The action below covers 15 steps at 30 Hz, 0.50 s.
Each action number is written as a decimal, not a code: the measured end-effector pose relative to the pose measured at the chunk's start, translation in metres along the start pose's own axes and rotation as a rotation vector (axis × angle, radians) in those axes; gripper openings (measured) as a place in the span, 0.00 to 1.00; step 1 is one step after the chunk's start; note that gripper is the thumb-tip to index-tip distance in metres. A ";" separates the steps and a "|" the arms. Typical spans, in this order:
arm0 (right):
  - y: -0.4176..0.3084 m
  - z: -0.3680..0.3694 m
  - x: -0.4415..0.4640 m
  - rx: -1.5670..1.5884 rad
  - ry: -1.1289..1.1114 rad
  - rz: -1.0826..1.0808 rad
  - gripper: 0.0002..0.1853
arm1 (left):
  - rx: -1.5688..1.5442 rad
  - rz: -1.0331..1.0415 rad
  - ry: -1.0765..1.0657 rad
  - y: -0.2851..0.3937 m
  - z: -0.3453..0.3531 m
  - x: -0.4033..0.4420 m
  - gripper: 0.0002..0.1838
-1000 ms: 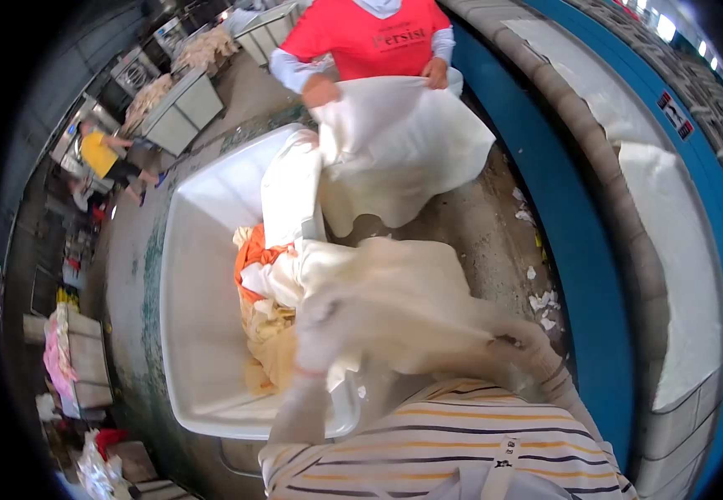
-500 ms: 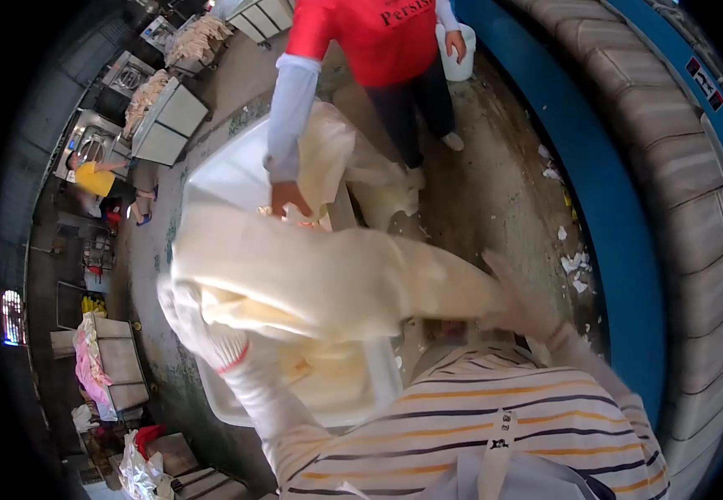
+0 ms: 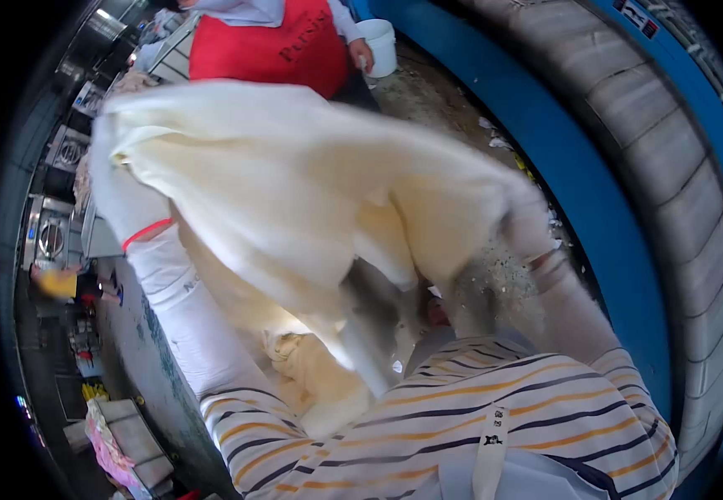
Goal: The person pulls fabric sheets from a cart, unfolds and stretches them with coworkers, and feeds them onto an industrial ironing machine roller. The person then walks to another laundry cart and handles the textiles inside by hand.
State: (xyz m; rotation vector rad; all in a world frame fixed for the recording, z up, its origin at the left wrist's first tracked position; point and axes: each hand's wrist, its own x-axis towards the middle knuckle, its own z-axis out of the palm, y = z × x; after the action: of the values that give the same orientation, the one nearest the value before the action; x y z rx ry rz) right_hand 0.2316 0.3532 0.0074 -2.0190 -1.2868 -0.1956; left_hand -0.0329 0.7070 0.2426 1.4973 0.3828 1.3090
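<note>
A large cream cloth (image 3: 295, 175) is stretched across the view in front of me, blurred by motion. At its left end my left hand (image 3: 128, 196), in a white glove with a red cuff edge, grips the cloth, its fingers partly covered. The right end is held by my right hand (image 3: 528, 221), which is smeared by movement. More cream fabric (image 3: 315, 375) lies bunched below, close to my body. The cloth hides most of the white tub (image 3: 363, 358) beneath it.
A co-worker in a red apron (image 3: 270, 50) stands just beyond the cloth, beside a white bucket (image 3: 378, 50). Along the right runs a blue machine (image 3: 595, 208) with a padded grey roller (image 3: 670, 183). A cart (image 3: 140, 433) with pink fabric stands at lower left.
Both my hands have risen and moved forward, spreading the cloth wider and higher. It now covers much of the tub and the co-worker's lower body. My view has turned.
</note>
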 end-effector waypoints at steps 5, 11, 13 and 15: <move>0.063 -0.133 -0.015 0.919 0.421 0.445 0.18 | 0.301 -0.062 0.056 -0.107 0.023 -0.014 0.10; 0.044 -0.179 -0.087 0.832 0.398 0.573 0.16 | 1.120 0.172 -0.541 -0.142 0.138 -0.128 0.21; 0.065 -0.157 -0.118 0.476 0.286 0.483 0.14 | 0.907 0.261 -0.828 -0.154 0.190 -0.206 0.26; 0.039 -0.143 -0.131 0.597 0.225 0.404 0.10 | 0.589 -0.016 -1.104 -0.090 0.245 -0.303 0.35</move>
State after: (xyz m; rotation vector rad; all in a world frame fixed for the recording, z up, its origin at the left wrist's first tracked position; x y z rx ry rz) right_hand 0.2344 0.1566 0.0292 -1.6310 -0.6680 0.1378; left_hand 0.1060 0.3851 0.0501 2.4331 0.0313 0.1879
